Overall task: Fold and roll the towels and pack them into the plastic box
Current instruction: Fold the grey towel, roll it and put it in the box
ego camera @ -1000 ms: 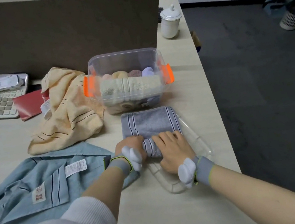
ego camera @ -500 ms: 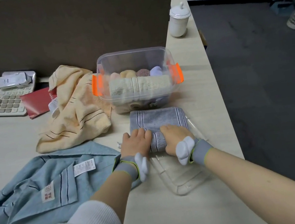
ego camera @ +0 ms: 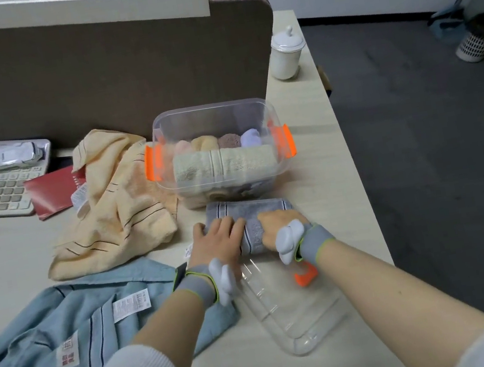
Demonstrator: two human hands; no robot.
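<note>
Head view, centre of the frame: the left hand (ego camera: 219,241) and right hand (ego camera: 276,225) both curl over the rolled end of the grey towel (ego camera: 249,214), gripping it side by side. The towel lies just below the plastic box (ego camera: 213,117) (already holding rolled towels). The clear lid (ego camera: 291,313) sits lower right; the yellow towel (ego camera: 116,204) lies left.

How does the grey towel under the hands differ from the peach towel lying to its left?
The grey towel is folded into a neat strip and partly rolled, while the peach towel lies crumpled and unfolded. Both hands, left hand and right hand, rest on the grey towel's roll; nothing touches the peach towel. The grey towel sits right before the plastic box; the peach towel spreads beside it. Both carry thin stripes and lie on the desk.
</note>
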